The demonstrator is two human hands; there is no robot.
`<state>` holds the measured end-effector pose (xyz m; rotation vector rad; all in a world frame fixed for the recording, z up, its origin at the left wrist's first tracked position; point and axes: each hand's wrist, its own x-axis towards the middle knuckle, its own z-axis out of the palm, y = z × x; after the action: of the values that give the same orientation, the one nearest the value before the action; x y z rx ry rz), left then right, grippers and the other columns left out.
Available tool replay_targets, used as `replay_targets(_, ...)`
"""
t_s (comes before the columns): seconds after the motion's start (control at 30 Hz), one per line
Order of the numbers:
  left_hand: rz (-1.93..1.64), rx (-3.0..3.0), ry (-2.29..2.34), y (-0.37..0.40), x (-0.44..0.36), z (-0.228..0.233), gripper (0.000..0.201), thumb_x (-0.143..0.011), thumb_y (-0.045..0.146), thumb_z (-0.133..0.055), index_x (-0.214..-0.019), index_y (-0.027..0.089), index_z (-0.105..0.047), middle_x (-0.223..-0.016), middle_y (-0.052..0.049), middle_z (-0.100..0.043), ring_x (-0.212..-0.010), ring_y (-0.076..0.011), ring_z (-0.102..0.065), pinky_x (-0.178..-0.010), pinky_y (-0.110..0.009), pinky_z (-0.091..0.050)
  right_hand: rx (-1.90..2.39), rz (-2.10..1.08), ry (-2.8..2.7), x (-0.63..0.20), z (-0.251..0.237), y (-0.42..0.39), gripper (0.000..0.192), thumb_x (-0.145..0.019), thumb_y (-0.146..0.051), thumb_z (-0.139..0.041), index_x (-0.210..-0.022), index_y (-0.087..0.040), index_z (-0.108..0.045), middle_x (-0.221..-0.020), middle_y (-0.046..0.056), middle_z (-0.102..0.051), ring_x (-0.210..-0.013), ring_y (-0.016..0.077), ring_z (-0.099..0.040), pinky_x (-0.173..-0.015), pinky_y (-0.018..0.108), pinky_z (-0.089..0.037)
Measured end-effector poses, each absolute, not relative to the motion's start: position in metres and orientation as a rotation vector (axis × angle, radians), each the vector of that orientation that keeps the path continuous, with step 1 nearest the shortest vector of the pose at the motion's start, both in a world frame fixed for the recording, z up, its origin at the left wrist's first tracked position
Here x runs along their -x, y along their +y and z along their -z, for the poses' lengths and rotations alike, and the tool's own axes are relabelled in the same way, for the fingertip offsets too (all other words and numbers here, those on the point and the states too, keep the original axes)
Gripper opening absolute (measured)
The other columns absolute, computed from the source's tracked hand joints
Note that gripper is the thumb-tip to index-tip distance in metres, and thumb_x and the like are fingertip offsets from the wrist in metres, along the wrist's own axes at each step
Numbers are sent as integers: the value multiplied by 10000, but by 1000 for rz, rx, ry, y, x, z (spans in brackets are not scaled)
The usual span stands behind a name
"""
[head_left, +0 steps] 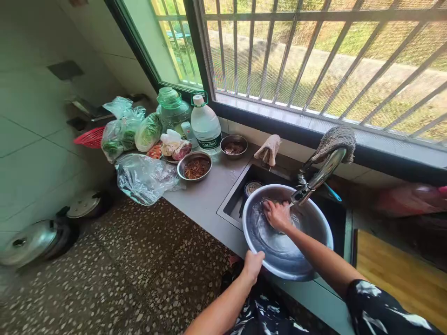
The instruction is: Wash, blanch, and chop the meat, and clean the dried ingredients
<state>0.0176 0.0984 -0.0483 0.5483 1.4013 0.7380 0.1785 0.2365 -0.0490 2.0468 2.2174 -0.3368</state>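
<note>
A large metal basin (248,235) sits tilted over the dark sink (228,211), with water in it. My left hand (253,266) is closed on the basin's near left rim, thumb on top. Inside the basin, my right hand (278,215) is down in the water against the inner surface. Its fingers look apart and I see nothing held in them, though the water blurs their tips. Right above that hand, the mouth of the chrome faucet (312,184) points into the basin and water runs from it. A grey cloth (335,139) is draped over the faucet.
Left along the counter stand two metal bowls (194,167) (233,146) with food, a large water bottle (206,123), a green jar (172,109) and bagged vegetables (148,132). A wooden board (398,274) lies at right. Lidded pots (31,244) are at far left. A barred window borders the back.
</note>
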Motion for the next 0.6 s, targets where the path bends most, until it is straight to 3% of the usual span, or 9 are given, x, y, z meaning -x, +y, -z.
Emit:
replay_targets(0.1, -726, -572, 1407, 96, -16, 51, 27, -586, 118, -515, -566, 133, -523, -507, 35, -439, -490, -80, -374, -465, -193, -314, -1991, 285, 2330, -189, 57, 221, 697, -735, -479, -521, -1349, -232, -305, -1368, 118, -329, -1241, 345, -249, -999, 530, -77)
replay_targets(0.17, -723, -586, 1412, 95, -15, 53, 40, -591, 132, -513, -553, 138, -505, -504, 36, -426, -490, -79, -371, -464, -195, -310, -2204, 293, 2147, -198, 63, 213, 868, -641, -551, -590, -1371, -222, -253, -1408, 139, -237, -1248, 391, -205, -969, 557, -143)
replay_targets(0.23, -721, -605, 1395, 94, -15, 55, 60, -599, 149, -512, -543, 143, -492, -500, 37, -414, -490, -80, -365, -465, -197, -306, -2494, 323, 1815, -203, 70, 210, 951, -614, -575, -600, -1382, -167, -214, -1370, 194, -274, -1202, 404, -282, -904, 544, -263)
replay_targets(0.3, -719, -629, 1371, 94, -16, 55, 65, -604, 157, -512, -543, 145, -491, -501, 39, -411, -490, -80, -361, -466, -200, -305, -2624, 372, 1644, -206, 75, 212, 874, -662, -529, -577, -1365, -127, -248, -1286, 215, -386, -1137, 363, -389, -853, 470, -349)
replay_targets(0.47, -724, -610, 1393, 97, -20, 47, 22, -583, 138, -517, -561, 142, -513, -496, 37, -423, -484, -85, -368, -470, -208, -318, -2465, 514, 1837, -222, 82, 228, 400, -825, -358, -401, -1146, -160, -535, -1051, 146, -598, -986, 245, -556, -794, 321, -402)
replay_targets(0.6, -746, -569, 1389, 96, -22, 44, 89, -559, 127, -489, -617, 129, -556, -512, 35, -437, -489, -91, -383, -473, -214, -330, -2289, 565, 1839, -245, 86, 238, 420, -814, -462, -393, -938, -144, -636, -920, 156, -637, -903, 295, -597, -746, 370, -423)
